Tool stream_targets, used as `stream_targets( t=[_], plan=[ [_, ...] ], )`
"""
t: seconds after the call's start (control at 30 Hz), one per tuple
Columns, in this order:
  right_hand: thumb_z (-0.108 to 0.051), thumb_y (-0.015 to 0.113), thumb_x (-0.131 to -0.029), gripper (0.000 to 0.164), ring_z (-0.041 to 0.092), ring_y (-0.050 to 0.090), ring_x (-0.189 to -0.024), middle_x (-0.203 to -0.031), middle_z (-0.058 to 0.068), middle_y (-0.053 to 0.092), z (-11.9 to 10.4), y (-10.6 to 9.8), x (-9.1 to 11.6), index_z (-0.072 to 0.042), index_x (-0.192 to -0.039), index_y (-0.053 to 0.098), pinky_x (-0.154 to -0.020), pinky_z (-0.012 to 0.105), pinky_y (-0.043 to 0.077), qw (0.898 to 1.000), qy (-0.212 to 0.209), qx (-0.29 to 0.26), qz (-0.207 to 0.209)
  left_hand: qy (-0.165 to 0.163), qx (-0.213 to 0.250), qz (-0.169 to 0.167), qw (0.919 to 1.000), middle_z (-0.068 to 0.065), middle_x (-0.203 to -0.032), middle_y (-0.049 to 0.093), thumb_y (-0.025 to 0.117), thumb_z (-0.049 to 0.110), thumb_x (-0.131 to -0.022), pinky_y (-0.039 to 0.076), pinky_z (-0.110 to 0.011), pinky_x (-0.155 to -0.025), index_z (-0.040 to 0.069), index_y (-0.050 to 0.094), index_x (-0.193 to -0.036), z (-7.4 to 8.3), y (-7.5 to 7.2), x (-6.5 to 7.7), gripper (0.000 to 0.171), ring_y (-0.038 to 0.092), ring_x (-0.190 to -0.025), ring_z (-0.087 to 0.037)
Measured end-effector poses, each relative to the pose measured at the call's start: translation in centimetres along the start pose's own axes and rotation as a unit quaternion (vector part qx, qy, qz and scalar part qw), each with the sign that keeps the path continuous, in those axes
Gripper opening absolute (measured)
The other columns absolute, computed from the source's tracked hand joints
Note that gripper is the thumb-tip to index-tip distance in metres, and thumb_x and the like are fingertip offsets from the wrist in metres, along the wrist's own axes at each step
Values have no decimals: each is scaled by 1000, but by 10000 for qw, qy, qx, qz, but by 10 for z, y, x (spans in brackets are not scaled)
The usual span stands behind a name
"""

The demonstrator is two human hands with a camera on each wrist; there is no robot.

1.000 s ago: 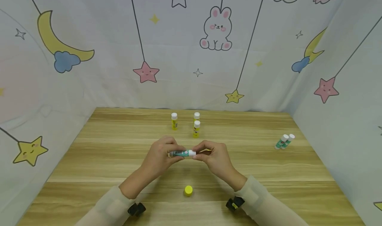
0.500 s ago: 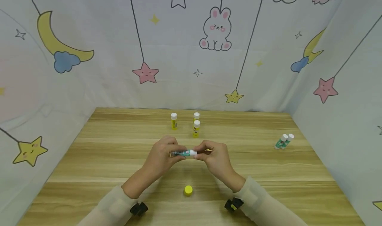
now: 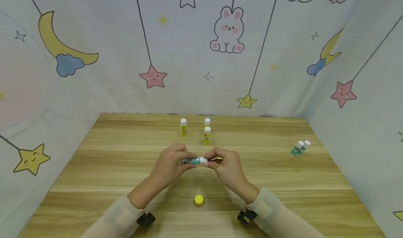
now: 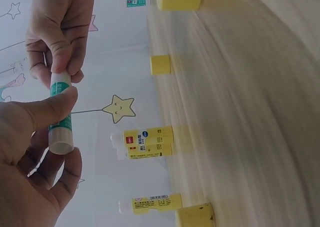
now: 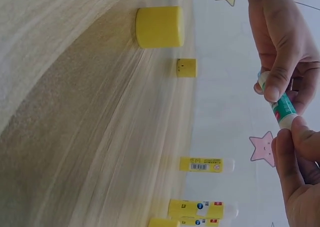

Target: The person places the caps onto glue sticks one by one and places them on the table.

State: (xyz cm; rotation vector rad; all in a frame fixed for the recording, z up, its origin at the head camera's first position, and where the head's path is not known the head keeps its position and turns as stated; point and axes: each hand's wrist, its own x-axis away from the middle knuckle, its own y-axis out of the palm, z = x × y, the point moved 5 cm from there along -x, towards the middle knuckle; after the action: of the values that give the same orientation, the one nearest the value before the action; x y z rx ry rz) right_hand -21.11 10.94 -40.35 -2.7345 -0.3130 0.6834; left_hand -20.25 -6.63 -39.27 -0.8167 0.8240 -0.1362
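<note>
A glue stick with a green-and-white label and a white cap lies level between both hands, above the table. My left hand grips its body near the base, thumb on the near side; in the left wrist view the round base end points out past the fingers. At the other end, my right hand pinches the white cap between thumb and fingertips. The cap sits on the stick. Part of the label shows between the two hands in the right wrist view.
Yellow glue sticks with white caps stand upright at the back. Two green ones stand side by side at the right. A short yellow cylinder is in front of the hands; others stand farther back, mostly hidden in the head view.
The glue stick has shifted very slightly to the right with my left hand. Both hands keep their hold, and everything on the table stays in place.
</note>
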Motion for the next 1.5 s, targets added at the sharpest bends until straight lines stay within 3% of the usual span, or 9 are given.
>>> stream_targets(
  t=[0.13, 0.37, 0.63, 0.8, 1.03, 1.3, 1.5],
  plan=[
    [2, 75, -74, 15, 11, 65, -85, -90, -3, 68, -2, 2, 1, -9, -83, 69, -68, 25, 55, 9998, 149, -32, -124, -152, 43, -53, 9999, 12, -79, 54, 85, 19, -65, 43, -17, -57, 18, 74, -90, -1, 1, 2, 28, 48, -71, -5],
    [5, 73, -77, 13, 27, 64, -89, -95, 13, 66, -28, -5, 2, 3, -88, 66, -72, 29, 55, 9974, 388, -520, -324, -285, 216, -97, 9993, 13, -83, 55, 84, 19, -68, 44, -17, -57, 20, 73, -93, -1, 3, 2, 28, 49, -71, -4],
    [1, 72, -79, 13, 25, 64, -90, -96, 12, 66, -32, -17, 4, 2, -91, 66, -72, 28, 55, 9978, 518, -355, -231, -323, 453, -61, 9984, 15, -86, 57, 83, 23, -71, 49, -27, -59, 23, 72, -93, -2, 3, 3, 24, 53, -72, -6],
    [2, 72, -79, 14, 26, 64, -90, -95, 13, 66, -30, -24, 5, 2, -91, 66, -72, 29, 55, 9977, 546, -369, -186, -369, 302, -40, 9989, 14, -86, 59, 83, 23, -71, 48, -27, -59, 24, 72, -92, -4, 1, 6, 23, 55, -75, -11],
    [2, 72, -79, 16, 28, 65, -86, -94, 14, 65, -25, -38, 6, 2, -94, 67, -70, 31, 55, 9970, 691, -334, -124, -494, -52, -30, 9988, 14, -85, 60, 78, 32, -76, 48, -24, -61, 25, 72, -90, -10, -3, 9, 17, 54, -77, -6],
    [3, 71, -79, 17, 28, 64, -88, -93, 14, 66, -17, -70, 7, 2, -95, 67, -70, 27, 55, 9978, 550, 379, 4, -737, -393, -145, 9964, 13, -85, 61, 75, 33, -80, 45, -21, -60, 22, 73, -89, -18, -8, 12, 15, 55, -77, -9],
    [-9, 74, -80, 17, 19, 64, -87, -92, 4, 67, 21, -102, 14, -7, -96, 68, -70, 23, 54, 9929, 669, 978, 52, -931, -722, -292, 9926, 9, -87, 63, 75, 34, -80, 46, -25, -63, 22, 73, -91, -27, -12, 17, 17, 55, -79, -8]
  ],
)
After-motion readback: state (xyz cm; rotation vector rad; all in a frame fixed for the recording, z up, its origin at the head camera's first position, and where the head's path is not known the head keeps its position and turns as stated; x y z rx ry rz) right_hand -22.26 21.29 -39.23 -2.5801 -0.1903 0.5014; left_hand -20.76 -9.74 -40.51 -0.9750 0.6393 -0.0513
